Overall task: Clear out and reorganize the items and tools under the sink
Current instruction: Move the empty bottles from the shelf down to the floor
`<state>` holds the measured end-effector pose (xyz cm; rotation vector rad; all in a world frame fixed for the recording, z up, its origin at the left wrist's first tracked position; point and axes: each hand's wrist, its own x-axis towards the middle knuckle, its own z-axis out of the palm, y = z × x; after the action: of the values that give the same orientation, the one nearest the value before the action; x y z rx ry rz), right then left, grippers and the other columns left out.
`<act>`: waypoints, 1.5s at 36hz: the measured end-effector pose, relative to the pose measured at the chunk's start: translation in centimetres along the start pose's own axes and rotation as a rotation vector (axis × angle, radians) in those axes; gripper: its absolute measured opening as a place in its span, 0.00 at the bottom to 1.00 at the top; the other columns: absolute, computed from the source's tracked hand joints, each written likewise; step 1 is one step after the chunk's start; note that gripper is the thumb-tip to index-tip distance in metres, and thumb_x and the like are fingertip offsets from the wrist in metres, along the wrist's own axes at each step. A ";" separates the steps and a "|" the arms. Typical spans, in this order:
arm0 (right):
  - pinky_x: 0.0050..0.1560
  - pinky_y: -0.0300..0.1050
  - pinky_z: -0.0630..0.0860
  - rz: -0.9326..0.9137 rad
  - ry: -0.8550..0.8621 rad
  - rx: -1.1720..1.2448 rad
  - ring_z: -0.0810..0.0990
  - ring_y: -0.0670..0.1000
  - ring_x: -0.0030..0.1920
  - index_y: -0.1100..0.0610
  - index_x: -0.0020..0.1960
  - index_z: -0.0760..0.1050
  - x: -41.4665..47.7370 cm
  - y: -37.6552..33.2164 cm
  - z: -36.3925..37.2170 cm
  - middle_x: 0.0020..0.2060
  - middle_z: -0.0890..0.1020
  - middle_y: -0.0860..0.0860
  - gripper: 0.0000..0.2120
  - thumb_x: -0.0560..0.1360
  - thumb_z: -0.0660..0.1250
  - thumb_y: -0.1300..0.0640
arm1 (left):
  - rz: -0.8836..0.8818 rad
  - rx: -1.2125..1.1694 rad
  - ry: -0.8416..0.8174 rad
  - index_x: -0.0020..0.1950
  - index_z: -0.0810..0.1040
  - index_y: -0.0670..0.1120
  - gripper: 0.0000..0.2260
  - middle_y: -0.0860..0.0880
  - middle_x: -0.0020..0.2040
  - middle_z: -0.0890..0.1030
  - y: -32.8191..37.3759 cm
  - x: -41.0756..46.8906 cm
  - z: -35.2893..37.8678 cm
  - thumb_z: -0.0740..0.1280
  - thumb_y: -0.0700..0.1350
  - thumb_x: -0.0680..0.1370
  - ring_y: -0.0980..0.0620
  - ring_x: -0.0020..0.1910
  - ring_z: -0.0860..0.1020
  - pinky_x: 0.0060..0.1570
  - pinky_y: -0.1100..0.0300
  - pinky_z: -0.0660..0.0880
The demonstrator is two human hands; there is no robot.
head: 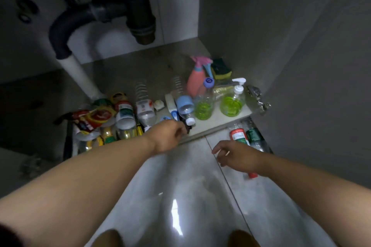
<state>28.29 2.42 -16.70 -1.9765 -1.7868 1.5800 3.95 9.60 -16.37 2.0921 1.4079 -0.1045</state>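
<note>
Bottles and packets crowd the front of the cabinet floor [224,120] under the sink. My left hand [170,136] reaches to the front edge with fingers curled around a small dark object [188,127], partly hidden. Beside it lie a clear bottle with a white cap [185,110] and a blue tube [174,115]. My right hand [234,154] hovers over the tiled floor with fingers loosely spread, holding nothing. Just beyond it lie a red-labelled bottle [237,135] and a green-labelled bottle [254,136].
A pink spray bottle [195,80], a yellow-green sponge [221,68] and two bottles of green liquid [231,100] stand at the right. Packets and bottles [104,120] pile up at the left. Dark drain pipes [112,12] hang above. A hinge [258,96] juts from the right wall.
</note>
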 end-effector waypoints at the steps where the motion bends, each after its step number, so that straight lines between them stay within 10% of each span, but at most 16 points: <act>1: 0.52 0.44 0.81 -0.034 0.016 -0.071 0.84 0.51 0.50 0.51 0.57 0.78 0.6 -1.1 0.2 0.51 0.83 0.51 0.09 0.78 0.68 0.57 | -0.015 -0.002 0.055 0.54 0.82 0.47 0.10 0.47 0.54 0.83 -1.1 -0.4 -0.8 0.63 0.40 0.78 0.46 0.54 0.80 0.58 0.52 0.76; 9: 0.61 0.50 0.75 -0.166 0.319 -0.392 0.76 0.59 0.61 0.53 0.71 0.66 6.0 -7.7 2.0 0.65 0.70 0.58 0.25 0.76 0.68 0.54 | -0.275 -0.097 0.345 0.76 0.68 0.53 0.24 0.43 0.73 0.68 -7.5 -0.2 -3.0 0.67 0.49 0.80 0.41 0.71 0.70 0.67 0.50 0.72; 22: 0.47 0.52 0.77 -0.101 0.565 -0.846 0.73 0.60 0.61 0.60 0.69 0.61 13.8 -13.3 3.4 0.62 0.69 0.60 0.24 0.75 0.65 0.61 | -0.421 -0.233 0.422 0.82 0.50 0.53 0.40 0.38 0.80 0.55 -10.2 5.8 -2.9 0.71 0.54 0.78 0.37 0.77 0.61 0.72 0.45 0.68; 33: 0.50 0.52 0.78 -0.003 0.569 -0.849 0.73 0.62 0.63 0.62 0.74 0.55 17.0 -14.4 3.7 0.65 0.69 0.65 0.31 0.77 0.65 0.60 | -0.501 -0.197 0.389 0.82 0.38 0.55 0.47 0.34 0.72 0.68 -10.5 7.5 -2.6 0.70 0.55 0.78 0.35 0.66 0.75 0.61 0.45 0.76; 44: 0.46 0.51 0.76 -0.047 0.654 -0.709 0.70 0.62 0.61 0.58 0.77 0.52 15.5 -13.8 4.3 0.62 0.67 0.63 0.40 0.71 0.69 0.61 | -0.351 -0.437 0.566 0.82 0.48 0.57 0.48 0.39 0.73 0.64 -10.4 6.2 -1.8 0.76 0.50 0.72 0.39 0.69 0.70 0.61 0.58 0.67; 54: 0.59 0.55 0.73 -0.283 0.599 -0.433 0.70 0.63 0.62 0.59 0.75 0.57 6.6 -10.2 3.1 0.65 0.66 0.63 0.30 0.76 0.64 0.57 | -0.175 -0.711 0.533 0.76 0.59 0.59 0.43 0.50 0.67 0.76 -5.2 1.2 -0.4 0.79 0.48 0.67 0.49 0.65 0.77 0.65 0.46 0.76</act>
<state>17.71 9.05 -16.02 -1.9313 -2.1022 0.4660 -0.12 12.10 -18.76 1.4417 1.6067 0.8193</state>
